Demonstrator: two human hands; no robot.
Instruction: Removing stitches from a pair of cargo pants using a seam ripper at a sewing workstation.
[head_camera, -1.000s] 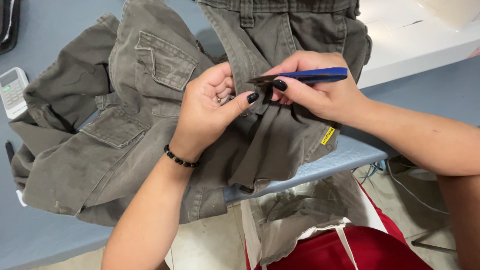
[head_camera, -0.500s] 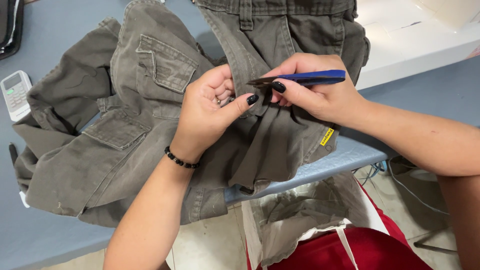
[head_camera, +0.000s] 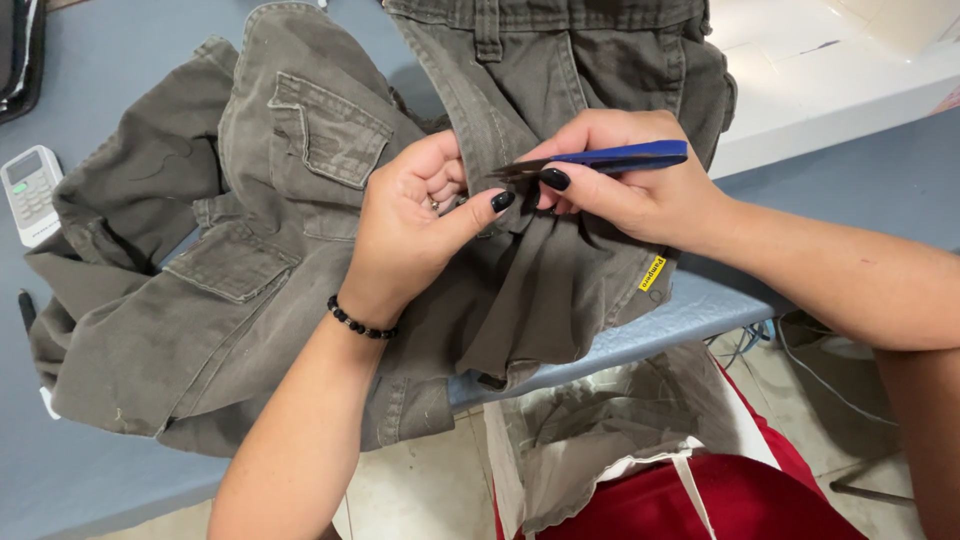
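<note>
On grey-blue table (head_camera: 110, 470), olive cargo trousers (head_camera: 250, 270) spread, one part hanging over front edge. Left hand (head_camera: 415, 235) pinching bunched fabric near waistband; right hand (head_camera: 640, 190) gripping blue-handled thread snips (head_camera: 600, 160), blades at same fold. White remote control (head_camera: 30, 190) at far left.

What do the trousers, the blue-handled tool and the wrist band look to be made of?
Grey-olive cargo trousers: heavy woven cotton, probably twill, matt and washed-out; pale wear shows along seams and pocket flaps. Blue-handled thread snips in the right hand: smooth blue handle, plastic or coated metal, with dark metal blades. Black beaded bracelet on the left hand wrist: glossy round beads, stone, glass or plastic; cannot tell which.
</note>
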